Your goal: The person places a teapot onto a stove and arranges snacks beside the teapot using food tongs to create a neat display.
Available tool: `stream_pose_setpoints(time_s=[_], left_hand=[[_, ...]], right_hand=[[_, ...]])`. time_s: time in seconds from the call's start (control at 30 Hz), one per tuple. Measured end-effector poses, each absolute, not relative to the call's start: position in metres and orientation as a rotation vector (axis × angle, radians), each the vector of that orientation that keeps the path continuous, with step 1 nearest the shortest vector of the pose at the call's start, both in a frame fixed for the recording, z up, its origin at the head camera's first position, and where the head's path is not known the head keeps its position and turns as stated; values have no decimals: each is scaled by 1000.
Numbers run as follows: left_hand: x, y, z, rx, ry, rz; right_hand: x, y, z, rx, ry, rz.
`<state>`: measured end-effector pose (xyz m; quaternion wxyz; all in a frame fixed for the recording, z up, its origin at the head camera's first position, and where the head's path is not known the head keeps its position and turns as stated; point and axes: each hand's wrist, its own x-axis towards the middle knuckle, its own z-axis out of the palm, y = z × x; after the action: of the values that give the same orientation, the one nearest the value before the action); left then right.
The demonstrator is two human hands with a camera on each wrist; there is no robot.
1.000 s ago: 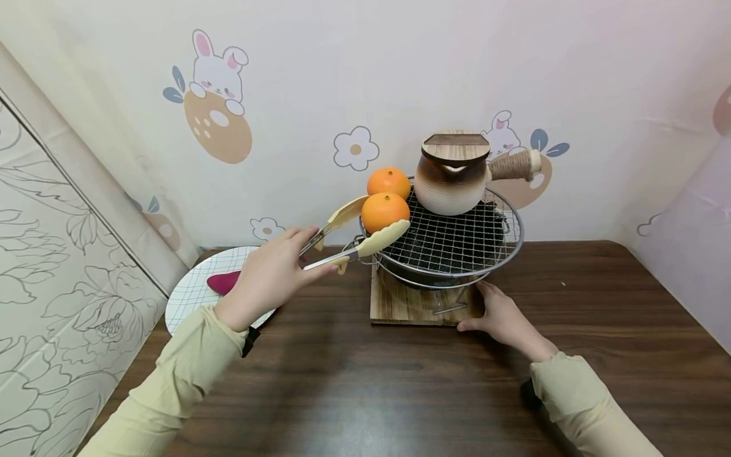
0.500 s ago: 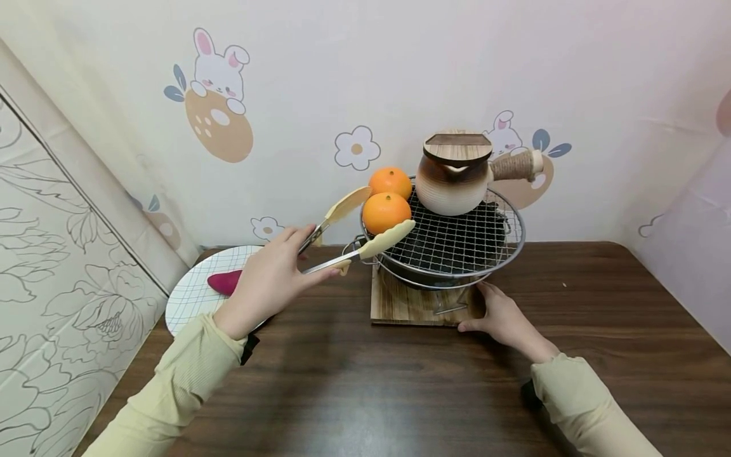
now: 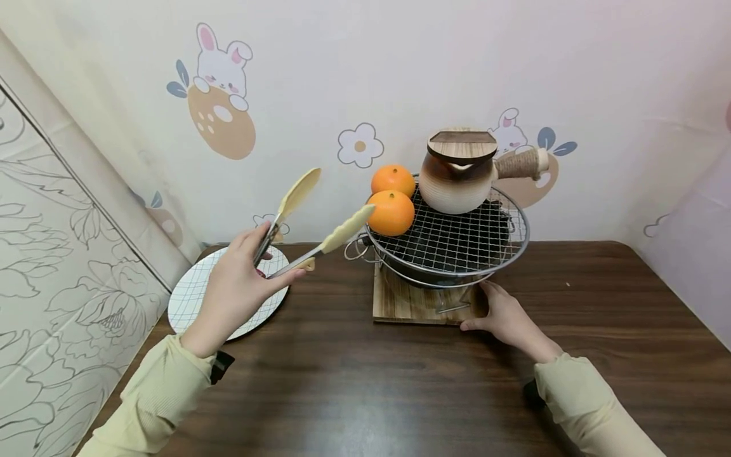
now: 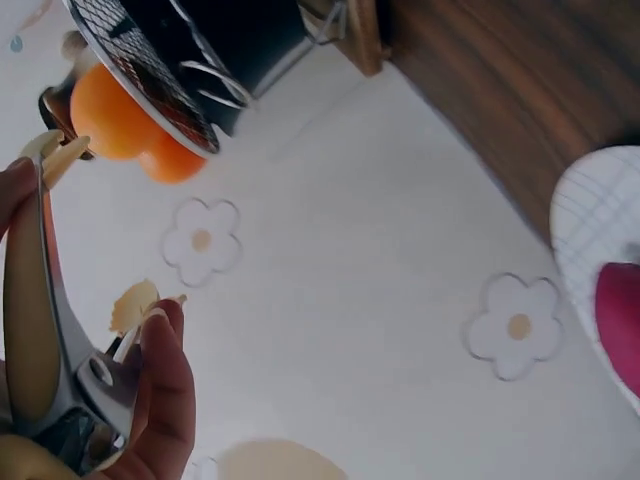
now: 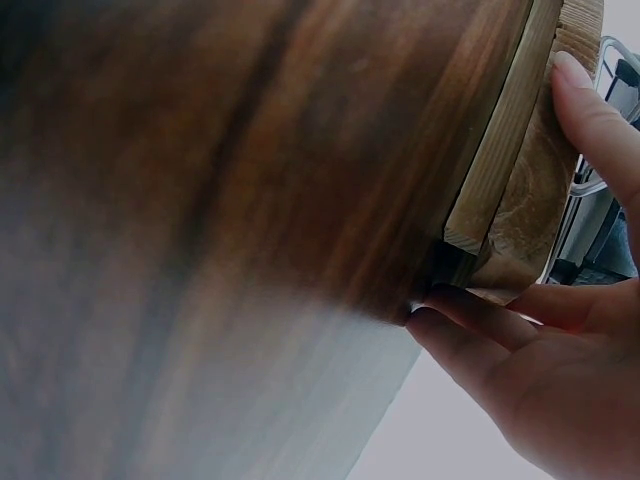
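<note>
My left hand (image 3: 237,279) holds a pair of metal tongs (image 3: 345,230) with cream tips, spread apart with nothing between them. In the head view one tip overlaps the edge of the front orange mandarin (image 3: 391,213); I cannot tell whether they touch. A second mandarin (image 3: 394,179) sits behind it, both at the left side of a round wire grill rack (image 3: 457,244). Under the grill lies a thick wooden board (image 3: 400,303). My right hand (image 3: 505,315) grips that board's right edge, thumb on one side and fingers on the other.
A lidded clay pot (image 3: 457,184) with a rope-wrapped handle stands at the back of the rack. Left of the grill is a checked white plate (image 3: 185,304), bearing a purple-red sweet potato-like piece (image 4: 620,320). A patterned curtain (image 3: 365,63) hangs behind the table.
My left hand has drawn the tongs back to the left, away from the front mandarin, and their tips have spread wider. That mandarin stays on the rack. The right hand keeps its grip.
</note>
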<state>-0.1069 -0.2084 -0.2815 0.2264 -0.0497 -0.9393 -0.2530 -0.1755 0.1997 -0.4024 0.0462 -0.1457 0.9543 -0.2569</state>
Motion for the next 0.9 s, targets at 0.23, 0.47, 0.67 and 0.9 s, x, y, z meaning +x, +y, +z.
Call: stream_pose_setpoints(time_s=[0.23, 0.47, 0.67, 0.9], left_hand=[[-93, -240, -301, 11, -2597, -662], [-82, -267, -322, 96, -2632, -602], [-71, -289, -333, 218, -2750, -546], [-62, -315, -342, 295, -2824, -476]], right_hand=[[-176, 200, -403, -450, 2915, -776], [-176, 200, -402, -456, 2924, -772], [-176, 199, -401, -449, 2913, -769], [-177, 199, -403, -451, 2907, -765]])
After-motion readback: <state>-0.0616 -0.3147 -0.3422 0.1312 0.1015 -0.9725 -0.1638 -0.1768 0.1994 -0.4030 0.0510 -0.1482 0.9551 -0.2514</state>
